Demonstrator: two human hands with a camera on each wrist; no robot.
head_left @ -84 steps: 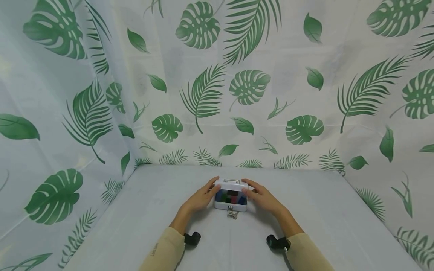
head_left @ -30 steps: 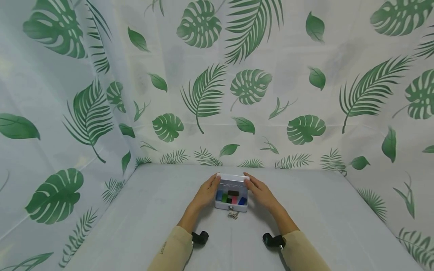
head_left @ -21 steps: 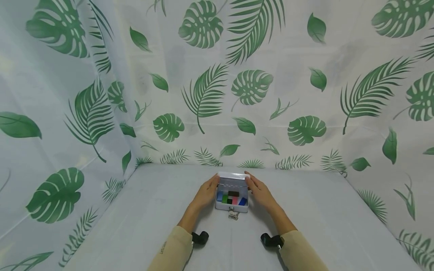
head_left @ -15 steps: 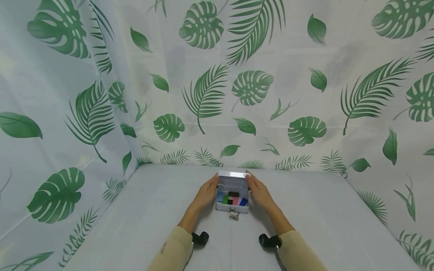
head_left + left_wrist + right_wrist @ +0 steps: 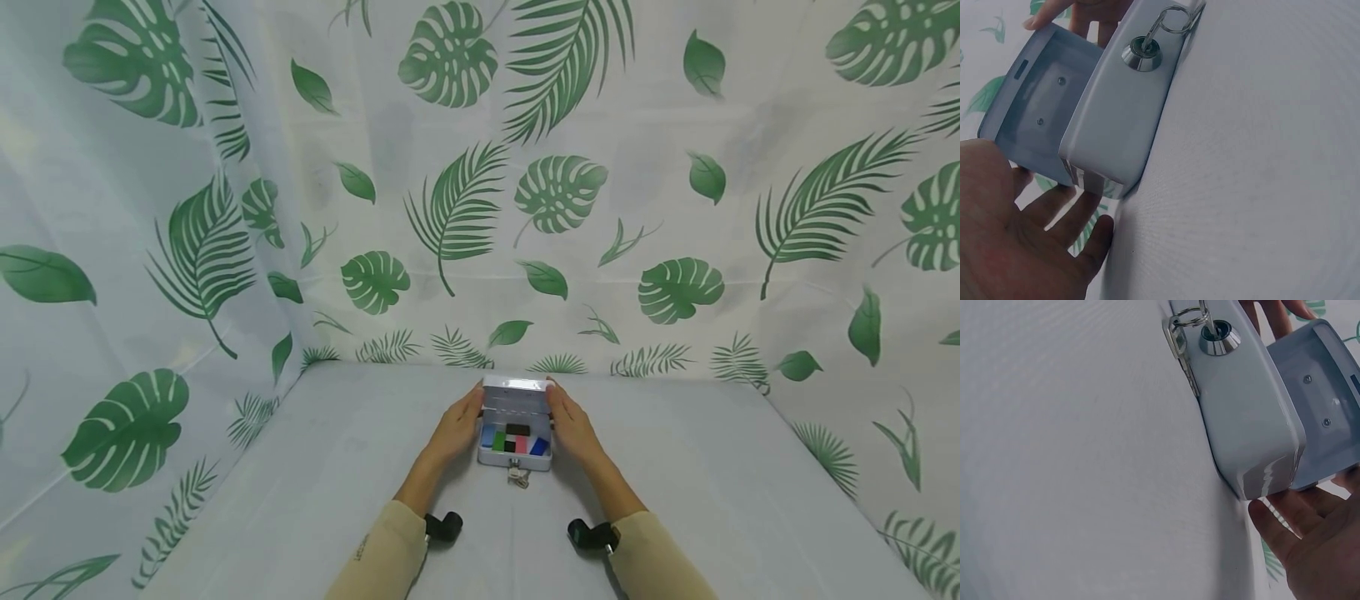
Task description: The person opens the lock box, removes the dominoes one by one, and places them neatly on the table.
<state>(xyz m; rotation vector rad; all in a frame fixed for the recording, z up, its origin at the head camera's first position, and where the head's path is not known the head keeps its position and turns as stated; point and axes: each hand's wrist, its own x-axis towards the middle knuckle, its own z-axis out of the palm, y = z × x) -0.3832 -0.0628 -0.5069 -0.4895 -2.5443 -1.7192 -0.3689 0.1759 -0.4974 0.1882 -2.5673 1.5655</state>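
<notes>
A small white metal cash box sits on the white table with its lid raised and leaning back. Inside lie several coloured blocks, among them a dark brown one, a green one and a blue one. My left hand holds the lid's left side, thumb at the upper edge and fingers behind. On the opposite side my right hand holds the lid the same way. A key stands in the front lock, and a ring with another key hangs from it.
The white tabletop stretches around the box. Behind and at the sides hang white sheets printed with green leaves. Black wrist cameras sit at both sleeve cuffs.
Both hands have swung the lid up and back from a nearly closed position, uncovering the blocks. In the last half second the lid has tilted only slightly further back.
</notes>
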